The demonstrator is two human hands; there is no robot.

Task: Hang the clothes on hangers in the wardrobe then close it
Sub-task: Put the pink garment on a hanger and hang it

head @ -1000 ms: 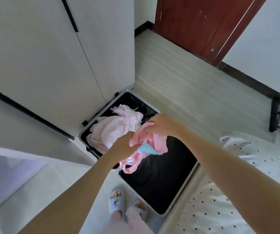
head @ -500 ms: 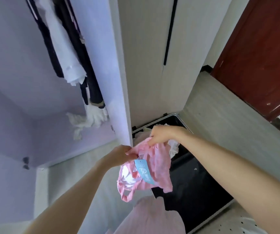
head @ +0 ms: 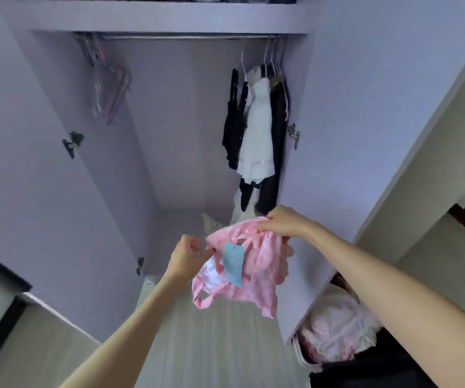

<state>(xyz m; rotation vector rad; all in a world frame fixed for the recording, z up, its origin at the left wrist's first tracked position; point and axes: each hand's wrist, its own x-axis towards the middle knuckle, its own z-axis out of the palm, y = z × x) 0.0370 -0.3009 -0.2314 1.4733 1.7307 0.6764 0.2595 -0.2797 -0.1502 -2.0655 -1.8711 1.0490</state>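
A small pink garment [head: 256,270] with a blue tag [head: 233,264] hangs between my hands in front of the open wardrobe [head: 169,135]. My left hand [head: 186,254] pinches its left edge, and my right hand [head: 283,222] grips its top right part. Several empty hangers [head: 110,91] hang at the left end of the rail [head: 186,37]. Black and white clothes [head: 256,135] hang on hangers at the right end.
The wardrobe's doors stand open at the left [head: 29,163] and right [head: 346,135]. An open suitcase [head: 365,368] with pale pink clothes [head: 335,331] lies on the floor at lower right. A shelf [head: 169,15] runs above the rail.
My view swung up from the suitcase to the wardrobe interior. Both hands lifted the pink garment out of the suitcase and carried it in front of the wardrobe opening.
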